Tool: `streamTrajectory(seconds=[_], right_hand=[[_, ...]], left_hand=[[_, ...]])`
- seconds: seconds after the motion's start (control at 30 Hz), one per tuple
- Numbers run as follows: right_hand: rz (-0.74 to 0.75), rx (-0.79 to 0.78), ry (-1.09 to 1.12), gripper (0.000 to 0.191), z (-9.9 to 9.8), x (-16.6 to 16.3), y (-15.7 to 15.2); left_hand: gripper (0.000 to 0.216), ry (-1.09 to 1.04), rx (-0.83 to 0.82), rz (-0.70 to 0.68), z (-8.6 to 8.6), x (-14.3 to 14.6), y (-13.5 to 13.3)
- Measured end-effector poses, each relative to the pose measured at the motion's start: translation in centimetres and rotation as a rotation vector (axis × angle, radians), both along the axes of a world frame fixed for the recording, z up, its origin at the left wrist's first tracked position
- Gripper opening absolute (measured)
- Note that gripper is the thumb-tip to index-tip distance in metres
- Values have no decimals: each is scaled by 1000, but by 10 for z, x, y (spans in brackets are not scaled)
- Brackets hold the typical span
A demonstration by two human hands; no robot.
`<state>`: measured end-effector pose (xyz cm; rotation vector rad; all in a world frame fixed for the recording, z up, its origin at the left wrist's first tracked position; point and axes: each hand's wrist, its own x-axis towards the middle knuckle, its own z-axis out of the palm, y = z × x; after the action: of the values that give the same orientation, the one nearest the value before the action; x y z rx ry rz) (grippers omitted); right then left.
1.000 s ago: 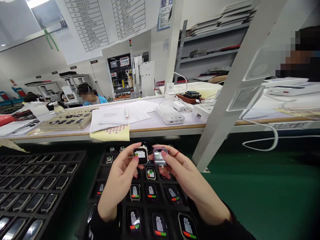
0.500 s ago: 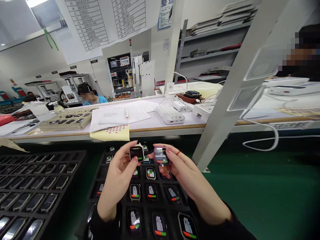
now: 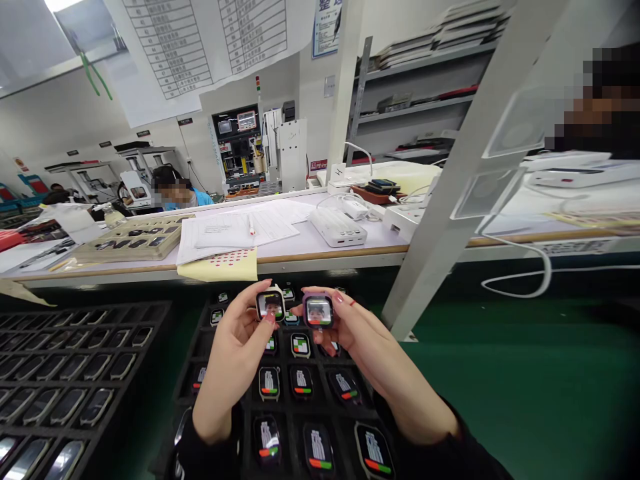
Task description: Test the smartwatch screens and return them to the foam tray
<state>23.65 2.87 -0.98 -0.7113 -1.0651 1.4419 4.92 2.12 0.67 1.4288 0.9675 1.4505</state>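
Note:
My left hand (image 3: 235, 347) grips a small white-cased watch body (image 3: 271, 305), thumb on its lower edge, and its lit screen faces me. A second watch body (image 3: 319, 311) with a pink case is pinched in my right hand (image 3: 360, 337), its screen lit too. Both are held side by side above a black compartment tray (image 3: 200, 347) in which several watch bodies (image 3: 301, 345) lie with lit screens.
A second black tray (image 3: 75, 373) of dark watch bodies lies at the left. A raised shelf (image 3: 310, 250) ahead carries papers (image 3: 235, 230), a beige tray (image 3: 135, 239) and white devices (image 3: 339, 228). A slanted white post (image 3: 450, 193) stands at right on the green mat (image 3: 525, 387). Other people sit beyond.
Both hands have tilted their watch bodies more upright toward me, and the screens now display a picture instead of the earlier test pattern and dark screen.

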Motion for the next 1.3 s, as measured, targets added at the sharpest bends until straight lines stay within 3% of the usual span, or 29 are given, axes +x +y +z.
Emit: streamTrajectory(seconds=[0.37,0.67,0.97,1.3], right_hand=[[4,43,40,50,-2,1,0],[56,118,37,38,-8,6,3],[69,171,-31,51,-5,2,7],[93,192,-45,39,-10,5,6]], left_hand=[[44,38,4,27,0,1,0],[47,31,17,75,-2,0,3],[49,44,54,158,2,-6,5],[41,81,84,191,1,-9,4]])
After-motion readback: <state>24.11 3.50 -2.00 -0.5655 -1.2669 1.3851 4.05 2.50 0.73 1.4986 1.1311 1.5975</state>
